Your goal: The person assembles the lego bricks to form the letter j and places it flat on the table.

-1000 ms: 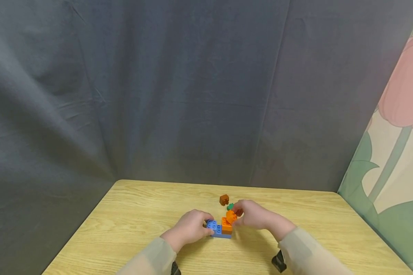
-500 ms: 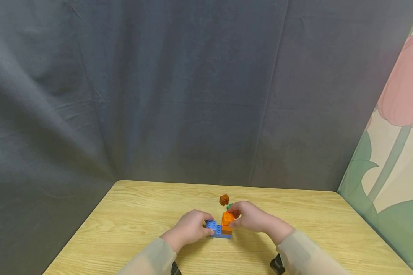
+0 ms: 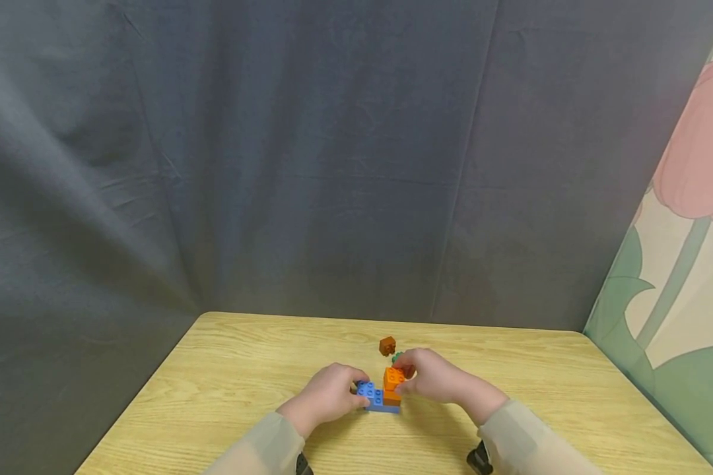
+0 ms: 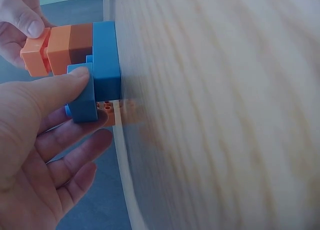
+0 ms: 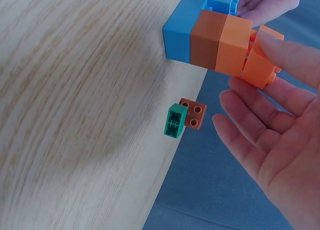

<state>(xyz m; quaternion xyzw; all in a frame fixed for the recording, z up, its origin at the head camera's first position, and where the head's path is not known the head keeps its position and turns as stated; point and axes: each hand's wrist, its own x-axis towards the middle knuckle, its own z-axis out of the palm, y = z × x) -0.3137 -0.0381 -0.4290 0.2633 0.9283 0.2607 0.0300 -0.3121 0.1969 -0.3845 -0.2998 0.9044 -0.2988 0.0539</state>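
The top orange brick [image 5: 261, 60] is held at the lower centre of the head view, above a second orange brick [image 5: 234, 42]. It is pinched between thumb and fingers by the right hand [image 3: 430, 376]. A gap with studs showing is left between the two orange bricks, and the upper one is slightly tilted. The second orange brick is carried by a brown brick [image 5: 206, 39], which is stacked on a long blue brick [image 4: 106, 55]. A small blue brick [image 4: 82, 100] is set on the long one beside the brown, and is gripped by thumb and fingertips of the left hand [image 3: 327, 392].

Just behind the right hand's fingers, a green brick [image 5: 174, 122] is partly hidden in the head view; a loose brown brick [image 3: 387, 346] is seen farther up the frame. Everything is borne by the wood-grain table [image 3: 273, 343]. Both wrists are covered by pale sleeves [image 3: 525, 435]. The background is filled by a dark curtain [image 3: 333, 158], and at the right edge a flower-patterned wall [image 3: 689, 264] is seen.
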